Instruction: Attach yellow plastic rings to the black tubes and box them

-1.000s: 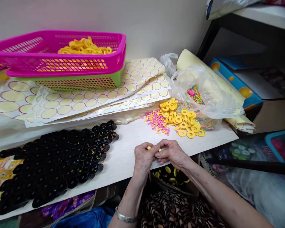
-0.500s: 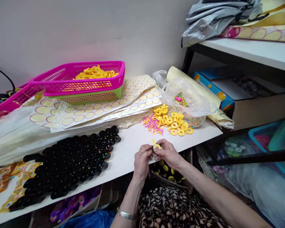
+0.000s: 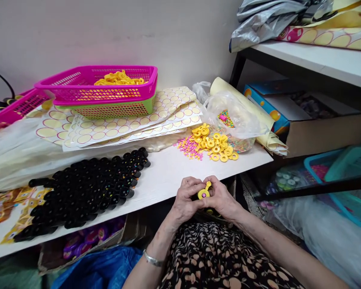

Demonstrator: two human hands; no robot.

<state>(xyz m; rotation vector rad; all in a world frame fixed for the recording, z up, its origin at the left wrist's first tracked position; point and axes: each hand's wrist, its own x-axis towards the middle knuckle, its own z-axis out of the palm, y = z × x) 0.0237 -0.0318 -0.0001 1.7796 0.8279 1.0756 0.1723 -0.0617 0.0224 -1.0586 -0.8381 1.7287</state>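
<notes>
Both hands meet at the table's front edge around a small yellow plastic ring piece (image 3: 203, 194) with a tab and a pink centre. My left hand (image 3: 187, 200) grips it from the left, fingers bent. From the other side my right hand (image 3: 221, 198) pinches it, thumb close to the left one. What lies under the piece is hidden by the fingers. Beyond the hands, loose yellow ring pieces (image 3: 215, 146) are heaped beside small pink and yellow beads (image 3: 189, 147). Rows of black caps or cups (image 3: 90, 186) stand at the left, some with coloured bits in them.
A pink basket (image 3: 105, 94) of yellow pieces sits on a green one (image 3: 117, 110), over sticker sheets (image 3: 168, 104). A clear bag of beads (image 3: 243, 116) lies at the table's right. A shelf (image 3: 325, 56) overhangs the right side; an opened cardboard box (image 3: 325, 136) sits below it.
Both hands have drawn closer to my body with the yellow piece, which is now tilted with its tab up to the right. The view has tipped downward slightly.
</notes>
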